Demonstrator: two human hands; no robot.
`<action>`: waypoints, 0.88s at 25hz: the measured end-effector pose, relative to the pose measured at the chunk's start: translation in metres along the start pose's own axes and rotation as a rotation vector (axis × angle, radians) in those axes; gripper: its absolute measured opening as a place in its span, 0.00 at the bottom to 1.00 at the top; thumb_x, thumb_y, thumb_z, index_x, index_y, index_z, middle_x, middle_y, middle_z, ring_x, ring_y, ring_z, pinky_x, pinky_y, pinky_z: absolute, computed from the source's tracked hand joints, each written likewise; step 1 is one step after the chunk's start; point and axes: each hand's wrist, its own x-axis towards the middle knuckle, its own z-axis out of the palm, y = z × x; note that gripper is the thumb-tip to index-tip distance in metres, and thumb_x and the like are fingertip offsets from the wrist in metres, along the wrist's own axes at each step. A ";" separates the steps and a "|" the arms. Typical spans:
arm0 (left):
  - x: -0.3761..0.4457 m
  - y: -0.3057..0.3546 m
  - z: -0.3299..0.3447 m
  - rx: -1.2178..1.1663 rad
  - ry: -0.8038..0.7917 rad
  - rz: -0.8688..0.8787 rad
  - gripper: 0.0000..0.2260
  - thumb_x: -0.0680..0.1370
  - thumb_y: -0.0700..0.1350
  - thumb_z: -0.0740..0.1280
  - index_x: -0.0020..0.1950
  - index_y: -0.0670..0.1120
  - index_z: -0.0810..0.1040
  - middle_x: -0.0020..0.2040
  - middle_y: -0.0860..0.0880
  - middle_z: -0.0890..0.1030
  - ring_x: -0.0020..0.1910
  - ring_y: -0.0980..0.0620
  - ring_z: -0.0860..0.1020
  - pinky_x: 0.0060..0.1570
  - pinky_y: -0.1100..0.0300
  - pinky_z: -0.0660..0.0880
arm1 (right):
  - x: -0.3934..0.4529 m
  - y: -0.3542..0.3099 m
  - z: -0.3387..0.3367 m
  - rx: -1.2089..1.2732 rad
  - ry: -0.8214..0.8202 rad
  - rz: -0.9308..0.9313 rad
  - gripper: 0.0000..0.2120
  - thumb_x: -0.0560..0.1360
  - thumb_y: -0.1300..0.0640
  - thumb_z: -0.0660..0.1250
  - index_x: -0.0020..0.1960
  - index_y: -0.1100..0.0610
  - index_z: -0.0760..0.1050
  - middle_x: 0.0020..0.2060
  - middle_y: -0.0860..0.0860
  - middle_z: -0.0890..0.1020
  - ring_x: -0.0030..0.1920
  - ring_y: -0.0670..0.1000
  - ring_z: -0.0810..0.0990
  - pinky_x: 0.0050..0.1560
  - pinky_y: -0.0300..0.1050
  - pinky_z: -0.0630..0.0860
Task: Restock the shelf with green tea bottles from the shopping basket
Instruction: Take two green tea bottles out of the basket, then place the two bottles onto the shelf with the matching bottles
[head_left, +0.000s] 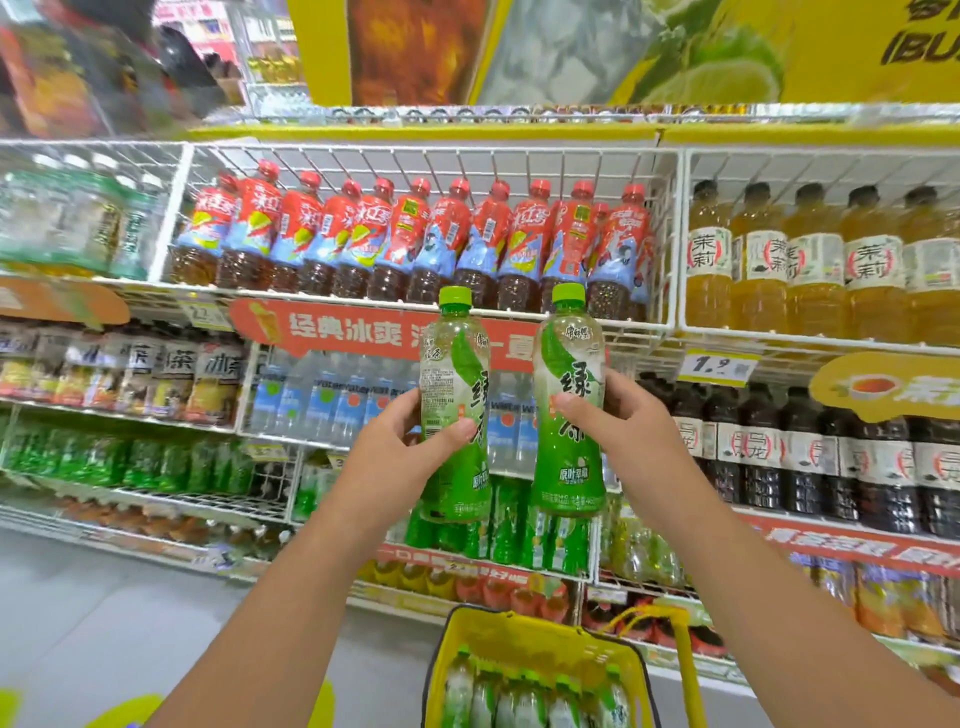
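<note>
Facing stocked drink shelves (467, 312), the left hand (400, 441) and right hand (618, 415) are each grasping an upright green tea bottle (454, 395) above the yellow basket (519, 639).

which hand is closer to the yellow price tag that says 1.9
Right. The right hand, holding a green tea bottle, is just left of and below the price tag. The left hand, gripping the other bottle, is farther left.

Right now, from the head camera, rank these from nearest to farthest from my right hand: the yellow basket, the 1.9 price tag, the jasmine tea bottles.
From the right hand:
1. 1.9 price tag, just up-right.
2. Jasmine tea bottles, upper right shelf.
3. Yellow basket, below on the floor.
</note>
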 end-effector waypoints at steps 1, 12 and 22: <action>-0.003 -0.002 -0.009 0.017 0.023 -0.011 0.27 0.75 0.58 0.74 0.73 0.58 0.73 0.63 0.61 0.80 0.61 0.60 0.78 0.59 0.57 0.78 | 0.001 0.001 0.009 -0.001 -0.018 0.005 0.27 0.70 0.42 0.77 0.67 0.47 0.78 0.57 0.44 0.86 0.56 0.48 0.85 0.56 0.52 0.82; -0.025 -0.037 -0.182 -0.027 0.167 -0.034 0.13 0.76 0.50 0.75 0.57 0.61 0.77 0.48 0.64 0.85 0.45 0.66 0.83 0.41 0.69 0.79 | 0.013 0.004 0.194 -0.030 -0.130 0.030 0.14 0.75 0.52 0.75 0.59 0.43 0.80 0.50 0.40 0.87 0.49 0.44 0.86 0.46 0.43 0.82; -0.013 -0.075 -0.411 0.057 0.191 -0.026 0.16 0.74 0.55 0.76 0.61 0.57 0.80 0.52 0.59 0.86 0.53 0.58 0.84 0.53 0.56 0.81 | 0.033 -0.005 0.408 -0.060 -0.097 0.007 0.18 0.75 0.50 0.76 0.64 0.46 0.80 0.55 0.43 0.86 0.56 0.47 0.85 0.54 0.46 0.79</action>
